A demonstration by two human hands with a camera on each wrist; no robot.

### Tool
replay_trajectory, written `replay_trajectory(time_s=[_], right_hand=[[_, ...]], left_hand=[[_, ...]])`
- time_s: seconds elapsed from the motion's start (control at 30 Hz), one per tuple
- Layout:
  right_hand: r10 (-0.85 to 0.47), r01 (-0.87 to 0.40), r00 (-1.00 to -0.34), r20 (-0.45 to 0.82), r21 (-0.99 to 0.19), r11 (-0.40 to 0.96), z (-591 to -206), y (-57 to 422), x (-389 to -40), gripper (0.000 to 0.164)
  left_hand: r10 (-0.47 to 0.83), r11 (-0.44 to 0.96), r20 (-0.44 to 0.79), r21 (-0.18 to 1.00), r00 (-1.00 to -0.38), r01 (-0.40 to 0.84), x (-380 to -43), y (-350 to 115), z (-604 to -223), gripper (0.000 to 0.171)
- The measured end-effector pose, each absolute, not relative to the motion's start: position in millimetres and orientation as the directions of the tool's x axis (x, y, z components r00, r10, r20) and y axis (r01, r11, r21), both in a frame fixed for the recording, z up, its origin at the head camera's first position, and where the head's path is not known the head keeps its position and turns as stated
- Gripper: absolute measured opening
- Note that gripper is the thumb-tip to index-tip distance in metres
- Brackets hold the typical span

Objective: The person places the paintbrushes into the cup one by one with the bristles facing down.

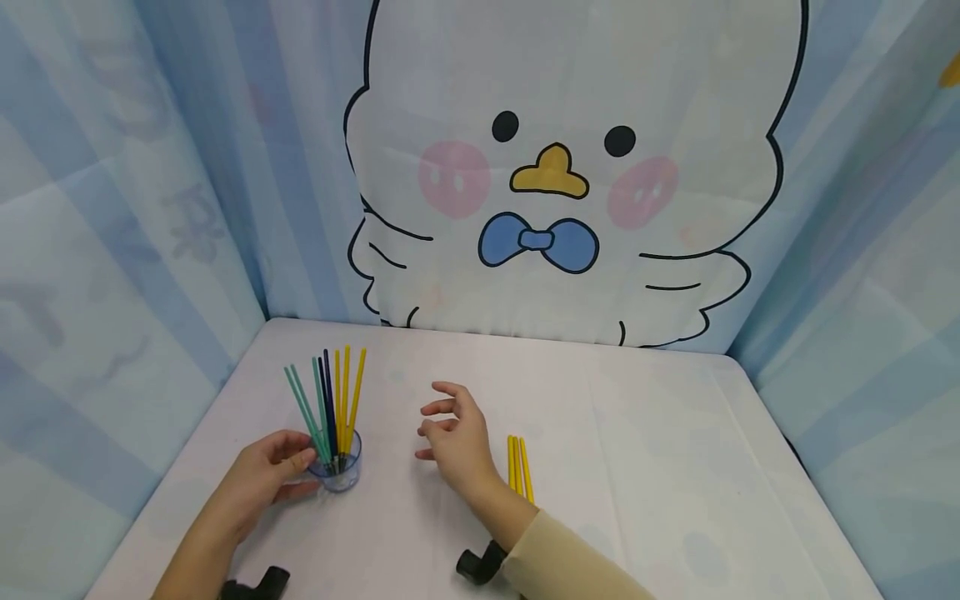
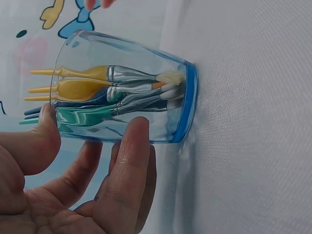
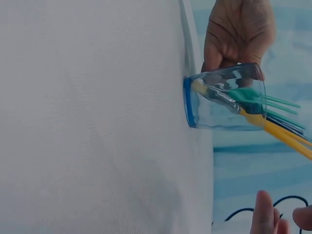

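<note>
A clear cup with a blue base (image 2: 191, 105) stands upright on the table. Inside it are several paintbrushes, bristles down, with yellow handles (image 1: 345, 400), navy handles (image 1: 327, 408) and turquoise handles (image 1: 303, 404) rising above the rim. My left hand (image 1: 270, 467) holds the cup from its left side, thumb at the rim and fingertips against the lower wall. To the right of the cup, my right hand (image 1: 459, 442) hovers with nothing in it, its fingers spread and loosely bent. Beside the right forearm lie three yellow sticks (image 1: 517, 471), their near ends hidden by the arm.
A white cloth covers the table (image 1: 675, 467). Behind its far edge hangs a curtain (image 1: 547, 292) with a printed white cartoon bird, and blue striped curtains (image 1: 97, 250) close in both sides. Black wrist mounts (image 1: 480, 565) sit below the hands.
</note>
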State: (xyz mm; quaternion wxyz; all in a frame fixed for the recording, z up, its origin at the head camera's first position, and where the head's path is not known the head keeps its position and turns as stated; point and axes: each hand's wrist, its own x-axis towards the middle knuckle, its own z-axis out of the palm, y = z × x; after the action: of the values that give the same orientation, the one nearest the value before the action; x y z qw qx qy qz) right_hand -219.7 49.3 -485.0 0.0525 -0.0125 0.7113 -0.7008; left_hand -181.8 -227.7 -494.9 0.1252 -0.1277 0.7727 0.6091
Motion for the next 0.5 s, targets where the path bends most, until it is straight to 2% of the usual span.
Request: replay_trajectory(time_s=[0.5], right_hand=[[-0.083, 0.079, -0.993, -0.087, -0.992, 0.095, -484, 98, -210, 0.059]], left_hand=[[-0.056, 0.239, -0.347, 0.906, -0.936, -0.350, -182, -226, -493, 0.040]])
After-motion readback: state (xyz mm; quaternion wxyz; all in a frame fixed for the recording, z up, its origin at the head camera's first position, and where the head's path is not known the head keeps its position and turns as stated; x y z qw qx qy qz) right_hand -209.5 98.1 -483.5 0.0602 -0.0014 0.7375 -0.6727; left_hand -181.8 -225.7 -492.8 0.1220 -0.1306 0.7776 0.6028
